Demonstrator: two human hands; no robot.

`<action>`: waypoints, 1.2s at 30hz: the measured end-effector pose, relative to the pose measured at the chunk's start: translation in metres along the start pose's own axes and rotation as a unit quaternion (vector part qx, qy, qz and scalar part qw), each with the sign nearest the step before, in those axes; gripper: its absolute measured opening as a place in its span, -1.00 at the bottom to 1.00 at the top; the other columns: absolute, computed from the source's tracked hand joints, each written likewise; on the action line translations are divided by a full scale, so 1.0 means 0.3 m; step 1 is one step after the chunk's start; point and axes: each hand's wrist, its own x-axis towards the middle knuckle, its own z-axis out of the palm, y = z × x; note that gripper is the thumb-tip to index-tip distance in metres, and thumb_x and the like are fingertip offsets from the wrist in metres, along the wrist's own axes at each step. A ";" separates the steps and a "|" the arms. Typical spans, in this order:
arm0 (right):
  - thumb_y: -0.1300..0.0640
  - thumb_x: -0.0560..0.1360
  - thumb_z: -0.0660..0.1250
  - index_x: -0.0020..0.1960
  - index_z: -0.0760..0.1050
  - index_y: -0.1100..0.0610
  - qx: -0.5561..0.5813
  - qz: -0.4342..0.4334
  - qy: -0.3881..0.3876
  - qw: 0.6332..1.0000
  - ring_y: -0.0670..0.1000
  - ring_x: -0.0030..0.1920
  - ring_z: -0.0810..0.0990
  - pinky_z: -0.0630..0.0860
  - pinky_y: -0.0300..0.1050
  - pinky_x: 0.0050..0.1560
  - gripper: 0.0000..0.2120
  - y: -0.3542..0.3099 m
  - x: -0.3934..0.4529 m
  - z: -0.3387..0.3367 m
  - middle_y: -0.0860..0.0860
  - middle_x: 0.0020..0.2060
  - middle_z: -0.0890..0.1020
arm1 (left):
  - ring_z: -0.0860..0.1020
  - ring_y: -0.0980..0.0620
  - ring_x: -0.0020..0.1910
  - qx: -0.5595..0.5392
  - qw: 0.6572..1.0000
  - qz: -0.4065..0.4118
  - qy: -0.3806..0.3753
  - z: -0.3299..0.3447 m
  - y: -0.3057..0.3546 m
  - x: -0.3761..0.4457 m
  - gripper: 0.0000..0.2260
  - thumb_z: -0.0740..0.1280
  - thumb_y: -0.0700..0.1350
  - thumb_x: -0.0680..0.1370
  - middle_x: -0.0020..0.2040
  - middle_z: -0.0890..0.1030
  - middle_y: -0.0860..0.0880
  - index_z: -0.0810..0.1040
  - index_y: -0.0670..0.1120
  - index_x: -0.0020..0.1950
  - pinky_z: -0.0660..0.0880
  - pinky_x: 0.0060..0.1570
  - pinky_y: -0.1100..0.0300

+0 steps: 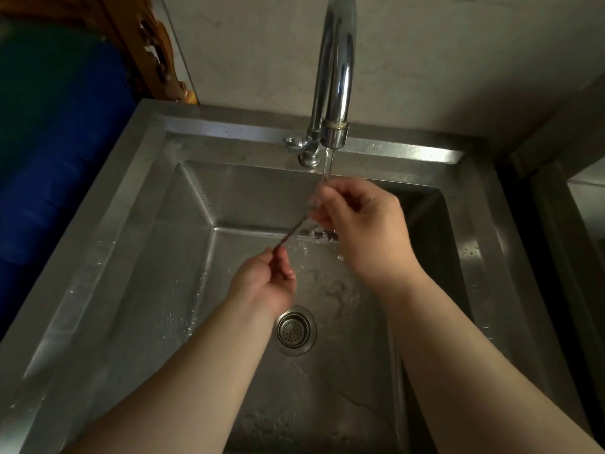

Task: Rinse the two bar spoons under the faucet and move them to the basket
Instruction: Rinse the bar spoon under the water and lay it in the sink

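Your left hand (265, 283) and right hand (357, 217) each pinch the bar spoon (294, 229); rotate it slowly under the faucet (334, 77) stream.

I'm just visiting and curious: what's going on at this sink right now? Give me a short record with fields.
place: steel sink, seen from above
faucet: faucet running, thin stream falling onto the fingers
left hand: left hand pinches the lower end of a bar spoon
right hand: right hand rubs the upper end under the water
spoons seen: one thin handle visible; a second cannot be made out
drain: strainer in the basin floor
basket: not in view
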 end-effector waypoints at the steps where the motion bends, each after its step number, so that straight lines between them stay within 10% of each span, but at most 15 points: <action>1: 0.17 0.56 0.34 -0.05 0.62 0.08 -0.019 0.009 0.006 1.000 -0.06 -0.22 0.69 0.65 -0.09 -0.12 -0.92 0.020 -0.009 -0.023 0.00 -0.26 0.70 | 0.53 0.15 -0.61 0.008 1.000 0.023 0.009 0.004 0.008 -0.003 -0.90 0.27 -0.23 0.60 -0.53 0.59 -0.04 0.51 -0.16 -0.11 0.33 -0.63 0.41; 5: 0.12 0.52 0.40 -0.07 0.59 -0.14 -0.116 0.078 -0.020 0.990 -0.24 -0.21 0.64 0.58 -0.28 -0.27 -0.86 0.132 -0.077 -0.111 -0.11 -0.27 0.68 | 0.57 0.21 -0.52 0.101 0.984 0.144 0.017 0.028 0.045 -0.033 -0.90 0.38 -0.16 0.55 -0.42 0.63 0.06 0.55 -0.05 -0.16 0.38 -0.59 0.41; 8: 0.11 0.47 0.45 -0.04 0.68 -0.01 -0.225 0.088 -0.061 0.968 -0.13 -0.17 0.65 0.62 -0.07 -0.12 -0.91 0.205 -0.151 -0.113 -0.06 -0.20 0.72 | 0.57 0.20 -0.47 0.194 0.950 0.244 -0.032 0.064 0.042 -0.061 -0.92 0.39 -0.15 0.55 -0.34 0.62 0.05 0.55 -0.02 -0.14 0.38 -0.54 0.42; 19: 0.16 0.52 0.31 -0.23 0.52 0.20 -0.311 0.112 -0.050 0.943 0.15 -0.24 0.54 0.29 -0.05 -0.29 -0.82 0.414 -0.320 0.070 0.11 -0.26 0.59 | 0.67 0.13 -0.21 0.558 0.734 0.366 -0.124 0.069 -0.018 -0.033 -0.84 0.38 -0.16 0.54 -0.11 0.68 0.07 0.62 -0.06 0.11 0.54 -0.21 0.31; 21: 0.17 0.53 0.30 -0.27 0.50 0.18 -0.269 0.152 -0.052 0.950 0.10 -0.26 0.50 0.25 -0.07 -0.33 -0.80 0.457 -0.332 0.079 0.07 -0.30 0.55 | 0.64 0.07 0.00 0.628 0.646 0.422 -0.099 0.045 0.008 -0.035 -0.77 0.37 -0.08 0.52 0.00 0.67 0.05 0.59 -0.01 0.17 0.54 0.07 0.13; 25: 0.16 0.51 0.28 -0.34 0.51 0.11 -0.194 0.302 -0.072 0.931 0.01 -0.31 0.48 0.31 -0.13 -0.38 -0.75 0.580 -0.367 0.091 -0.04 -0.43 0.51 | 0.40 -0.25 0.31 0.735 0.312 0.598 0.066 -0.032 0.143 -0.053 -0.55 0.35 0.04 0.43 0.26 0.52 -0.16 0.51 -0.02 0.30 0.26 0.32 -0.22; 27: 0.19 0.51 0.28 -0.23 0.62 0.12 -0.188 0.355 -0.092 0.911 0.02 -0.30 0.53 0.35 -0.15 -0.37 -0.81 0.656 -0.394 0.104 0.00 -0.38 0.58 | 0.14 -0.31 0.49 0.791 0.236 0.547 0.139 -0.062 0.219 -0.045 -0.44 0.35 0.12 0.42 0.45 0.34 -0.19 0.40 0.03 0.40 -0.06 0.38 -0.40; 36: 0.24 0.55 0.25 -0.12 0.57 0.08 -0.235 0.467 -0.090 0.848 0.11 -0.17 0.57 0.49 -0.25 -0.26 -0.84 0.908 -0.496 0.144 0.18 -0.01 0.66 | -0.22 -0.33 0.53 0.870 0.195 0.392 0.227 -0.210 0.371 0.070 -0.33 0.22 0.27 0.44 0.60 -0.08 -0.16 0.21 0.06 0.49 -0.12 0.42 -0.37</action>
